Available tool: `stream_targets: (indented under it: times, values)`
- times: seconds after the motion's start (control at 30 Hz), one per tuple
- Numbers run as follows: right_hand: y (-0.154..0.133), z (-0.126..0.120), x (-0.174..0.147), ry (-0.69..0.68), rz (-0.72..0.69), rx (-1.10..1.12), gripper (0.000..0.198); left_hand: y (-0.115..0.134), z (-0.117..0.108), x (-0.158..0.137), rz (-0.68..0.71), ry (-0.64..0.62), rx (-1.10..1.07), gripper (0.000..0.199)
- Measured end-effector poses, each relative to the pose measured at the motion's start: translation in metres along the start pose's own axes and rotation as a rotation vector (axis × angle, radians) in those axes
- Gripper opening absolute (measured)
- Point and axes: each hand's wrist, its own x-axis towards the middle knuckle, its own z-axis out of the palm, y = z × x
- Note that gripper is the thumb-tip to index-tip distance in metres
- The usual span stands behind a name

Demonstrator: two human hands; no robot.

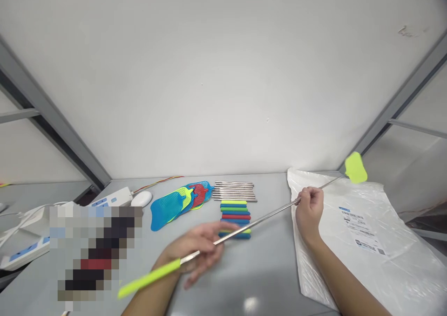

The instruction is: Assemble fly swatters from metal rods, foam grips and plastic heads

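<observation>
The fly swatter slants between the person's two hands, its metal rod running from the left fingers up to the right fingers. The right hand has its fingers clamped on the thinner part of the rod, short of the flat yellow-green head, which sticks out beyond them to the right. Gripping there probably steadies the far end of a long, slim shaft. The left hand is blurred, its fingers spread apart behind the thicker part of the rod; whether they touch it I cannot tell. Just left of these fingers, toward the wearer, is the yellow-green grip; such a loose hand there would suit guiding or letting go more than carrying weight.

On the counter, just beyond the left fingers, coloured handles lie side by side in a column, perhaps so that each can be picked out. Farther beyond them, short metal rods lie parallel, likely lined up for the same reason. Left of those rods, beyond the left fingers, the mesh swatter heads overlap in a fan, which keeps flat pieces compact while their colours show. A white plastic bag spreads below and to the right of the right fingers, its printed label face up and readable as a label only.
</observation>
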Motion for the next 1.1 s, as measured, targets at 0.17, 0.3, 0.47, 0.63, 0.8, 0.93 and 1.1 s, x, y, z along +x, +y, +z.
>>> stream_targets:
  times: [0.17,0.3,0.47,0.63,0.8,0.93,1.1]
  values:
    - [0.0,0.003,-0.001,0.043,0.097,0.051,0.022,0.022,-0.032,-0.021,0.551,0.217,-0.434,0.025]
    - [-0.003,0.007,-0.006,0.052,0.052,0.059,0.024,0.026,-0.036,-0.009,0.725,0.399,-0.628,0.038]
    - [-0.003,0.009,-0.007,0.091,-0.011,0.078,0.026,0.032,-0.032,-0.009,0.794,0.406,-0.578,0.058]
    - [0.001,0.007,-0.007,0.109,0.072,0.092,0.029,0.036,-0.041,-0.012,0.817,0.51,-0.604,0.039]
    - [-0.002,0.006,-0.009,0.077,0.098,0.122,0.03,0.032,-0.052,-0.004,0.859,0.658,-0.47,0.028]
    - [-0.007,0.008,-0.018,0.032,0.056,0.129,0.02,0.023,-0.049,0.004,0.888,0.756,-0.332,0.02]
    - [-0.004,0.006,-0.037,-0.098,-0.025,0.127,0.025,0.013,-0.034,0.017,0.739,0.789,-0.167,0.028]
